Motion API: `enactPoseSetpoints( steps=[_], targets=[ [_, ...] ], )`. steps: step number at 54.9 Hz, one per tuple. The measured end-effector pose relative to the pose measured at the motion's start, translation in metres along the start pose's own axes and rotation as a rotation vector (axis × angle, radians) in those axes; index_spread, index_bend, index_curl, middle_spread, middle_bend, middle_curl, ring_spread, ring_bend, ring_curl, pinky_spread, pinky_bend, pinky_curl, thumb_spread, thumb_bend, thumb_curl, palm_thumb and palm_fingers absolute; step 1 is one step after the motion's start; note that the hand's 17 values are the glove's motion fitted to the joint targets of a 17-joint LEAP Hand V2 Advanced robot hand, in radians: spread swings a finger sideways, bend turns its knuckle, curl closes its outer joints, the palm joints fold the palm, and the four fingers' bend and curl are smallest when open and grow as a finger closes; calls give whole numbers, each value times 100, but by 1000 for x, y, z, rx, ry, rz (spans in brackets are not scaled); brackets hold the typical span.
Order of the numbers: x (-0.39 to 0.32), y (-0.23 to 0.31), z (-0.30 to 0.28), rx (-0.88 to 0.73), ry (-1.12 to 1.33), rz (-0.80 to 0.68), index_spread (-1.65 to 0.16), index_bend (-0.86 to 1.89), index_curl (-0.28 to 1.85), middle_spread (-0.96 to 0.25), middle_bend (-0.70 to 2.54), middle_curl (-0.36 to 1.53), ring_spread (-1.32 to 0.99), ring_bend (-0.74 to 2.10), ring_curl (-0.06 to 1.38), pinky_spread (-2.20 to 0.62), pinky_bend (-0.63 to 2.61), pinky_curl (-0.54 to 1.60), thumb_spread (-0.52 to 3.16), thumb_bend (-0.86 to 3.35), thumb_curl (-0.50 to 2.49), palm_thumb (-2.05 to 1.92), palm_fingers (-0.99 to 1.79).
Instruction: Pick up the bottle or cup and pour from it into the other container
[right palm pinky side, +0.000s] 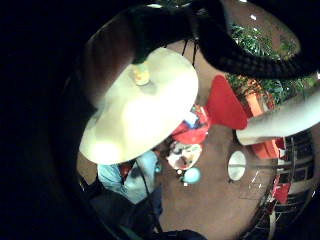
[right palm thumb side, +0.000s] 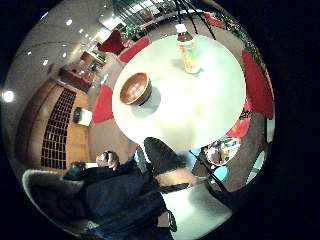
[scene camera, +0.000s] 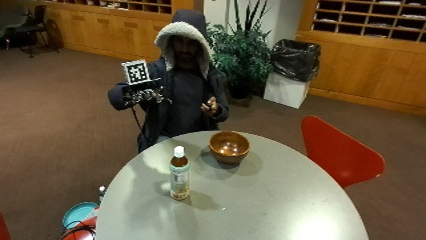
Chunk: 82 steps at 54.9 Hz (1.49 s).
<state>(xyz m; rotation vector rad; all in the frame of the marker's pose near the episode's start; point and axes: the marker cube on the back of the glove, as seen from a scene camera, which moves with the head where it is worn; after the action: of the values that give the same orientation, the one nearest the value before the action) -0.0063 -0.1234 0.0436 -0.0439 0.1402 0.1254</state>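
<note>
**Nothing picked up yet, glove hand waiting up in the air**

Closest to the outside camera, the round pale grey table (scene camera: 279, 210) is filling the foreground, and going left to right across it: a capped clear plastic bottle with a white cap, brown liquid and a green-white label (scene camera: 178, 173) is standing upright near the left side, then a round brown wooden bowl (scene camera: 229, 146) is sitting a bit further back, near the bottle but not touching it. Off to the right a red chair (scene camera: 339, 152) is tucked beside the table.

Behind the table the person is sitting with the black-gloved right hand (scene camera: 143, 95) raised at chest height, well apart from both containers and gripping nothing. Whether its fingers are straight or curled, I honestly can't tell. The bare left hand (scene camera: 210, 106) is hovering in front of the chest too.

My guess is the bottle and bowl are set apart like that so a reach for the bottle isn't knocking the bowl.

Thumb-side palm view is showing bottle and bowl together; the little-finger side is only catching the bottle on the table.
</note>
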Motion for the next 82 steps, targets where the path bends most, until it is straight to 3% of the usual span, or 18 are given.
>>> enactPoseSetpoints(
  steps=[9, 14, 17, 23, 29, 33, 40, 46, 53, 65, 79, 82],
  targets=[
    [-3, -28, 12, -88, -17, -48, -38, 31, 36, 3, 17, 25, 18, 16, 10, 39, 46, 33, 94, -3, 35, 42, 21],
    [-2, -43, 23, -155, -26, 27, -38, 30, 36, 4, 17, 25, 19, 16, 10, 39, 47, 34, 94, -3, 35, 41, 20],
    [-1, -60, 38, -95, -37, 63, -38, 28, 36, 4, 17, 25, 19, 16, 10, 39, 48, 34, 94, -3, 35, 41, 19],
    [9, -88, 67, -158, -67, 52, -37, 26, 35, 5, 17, 26, 19, 16, 10, 39, 49, 35, 93, -3, 35, 41, 18],
    [19, -127, 107, 39, -103, 78, -36, 26, 35, 7, 17, 25, 20, 17, 11, 39, 50, 35, 93, -3, 35, 41, 17],
    [22, -127, 127, -121, -164, 146, -36, 26, 35, 7, 16, 25, 20, 16, 11, 40, 50, 35, 92, -3, 35, 41, 17],
    [27, -157, 160, -13, -267, 130, -35, 24, 35, 8, 17, 25, 20, 17, 11, 40, 51, 35, 91, -3, 36, 43, 16],
    [26, -161, 179, -140, -396, 233, -34, 23, 35, 8, 17, 25, 21, 17, 11, 40, 52, 35, 90, -3, 36, 44, 16],
    [20, -181, 201, -150, -565, 291, -32, 22, 35, 9, 17, 25, 21, 18, 12, 40, 53, 35, 89, -3, 36, 46, 19],
    [10, -197, 236, -76, -850, 289, -25, 15, 33, 8, 18, 25, 21, 31, 18, 40, 56, 35, 86, -1, 38, 56, 42],
    [2, -212, 250, 132, -1052, 288, -29, 15, 34, -14, 30, 34, -3, 52, 29, 28, 34, 30, 79, 2, 46, 85, 106],
    [2, -212, 252, 165, -1055, 282, -29, 13, 34, -17, 30, 35, -8, 55, 31, 25, 33, 31, 76, 0, 48, 88, 110]
  ],
)
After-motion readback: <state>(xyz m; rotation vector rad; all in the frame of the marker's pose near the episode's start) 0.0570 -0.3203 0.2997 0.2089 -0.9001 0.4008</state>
